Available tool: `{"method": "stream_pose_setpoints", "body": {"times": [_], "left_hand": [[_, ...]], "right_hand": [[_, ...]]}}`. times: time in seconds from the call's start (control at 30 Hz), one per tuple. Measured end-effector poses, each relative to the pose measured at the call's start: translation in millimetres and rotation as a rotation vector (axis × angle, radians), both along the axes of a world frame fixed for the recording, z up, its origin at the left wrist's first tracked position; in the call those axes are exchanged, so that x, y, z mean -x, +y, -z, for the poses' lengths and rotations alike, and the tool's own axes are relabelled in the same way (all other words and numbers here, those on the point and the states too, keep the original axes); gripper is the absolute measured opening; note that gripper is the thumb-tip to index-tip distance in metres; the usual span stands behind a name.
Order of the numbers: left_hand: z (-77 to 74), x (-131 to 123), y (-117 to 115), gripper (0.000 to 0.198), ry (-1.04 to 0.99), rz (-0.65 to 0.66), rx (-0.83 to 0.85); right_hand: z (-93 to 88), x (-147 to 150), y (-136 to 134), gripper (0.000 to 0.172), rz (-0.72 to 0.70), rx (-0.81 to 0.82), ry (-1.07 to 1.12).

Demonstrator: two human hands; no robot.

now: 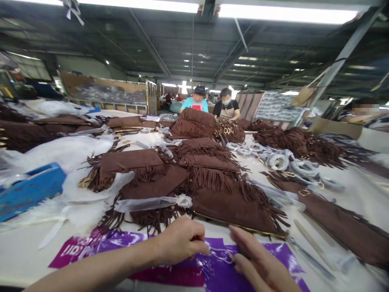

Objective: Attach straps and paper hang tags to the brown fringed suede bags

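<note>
My left hand (181, 239) is curled in a pinch at the near edge of the table, gripping the end of a thin silvery chain or metal loop (219, 255). My right hand (258, 263) lies beside it with fingers stretched forward over the same piece, touching it. Both rest on a clear plastic bag with purple printing (146, 247). Just beyond them lies a brown suede fringed bag (234, 207) with a gold edge, and a plastic-wrapped strap (152, 202) lies across the fringe.
Piles of brown fringed bags (197, 121) cover the white table. Wrapped chain coils (279, 161) lie at right, a blue crate (28, 190) and white plastic bags (60, 152) at left. Two people (212, 103) work at the far end, and another person (360, 111) sits at far right.
</note>
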State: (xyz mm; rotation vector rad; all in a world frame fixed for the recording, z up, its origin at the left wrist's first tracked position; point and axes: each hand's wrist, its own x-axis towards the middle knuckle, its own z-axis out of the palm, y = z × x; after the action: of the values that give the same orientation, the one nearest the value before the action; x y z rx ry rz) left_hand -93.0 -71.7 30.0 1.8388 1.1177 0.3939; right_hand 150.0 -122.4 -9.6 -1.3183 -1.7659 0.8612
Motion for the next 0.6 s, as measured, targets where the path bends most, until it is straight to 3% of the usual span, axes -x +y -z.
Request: {"method": "stream_pose_setpoints", "body": {"times": [0.07,0.13,0.2,0.3,0.4,0.47,0.53,0.6], "left_hand": [[-2.7,-2,3,0.017,0.040,0.035,-0.124],[-4.5,3,8,0.015,0.032,0.096,-0.196],[-6.0,13,15,0.017,0.005,0.139,-0.197],[-7.4,33,27,0.019,-0.022,0.088,-0.117],[-7.0,46,37,0.018,-0.053,0.024,-0.066],[-6.1,47,40,0.020,-0.012,0.032,-0.126],[-4.9,42,41,0.019,0.122,0.070,-0.277],[-3.2,36,40,0.015,0.311,0.110,-0.456]], "right_hand": [[3.4,43,3,0.063,-0.075,0.237,0.299],[8.2,71,13,0.074,-0.185,0.426,0.436],[11.0,83,26,0.065,-0.263,0.481,0.412],[7.8,84,45,0.033,-0.230,0.304,0.213],[0.4,84,57,0.030,-0.216,0.107,0.011],[-2.5,86,61,0.024,-0.218,0.001,-0.052],[-2.8,89,65,0.032,-0.159,-0.098,-0.043],[-1.3,91,67,0.049,-0.150,-0.063,0.041]]}}
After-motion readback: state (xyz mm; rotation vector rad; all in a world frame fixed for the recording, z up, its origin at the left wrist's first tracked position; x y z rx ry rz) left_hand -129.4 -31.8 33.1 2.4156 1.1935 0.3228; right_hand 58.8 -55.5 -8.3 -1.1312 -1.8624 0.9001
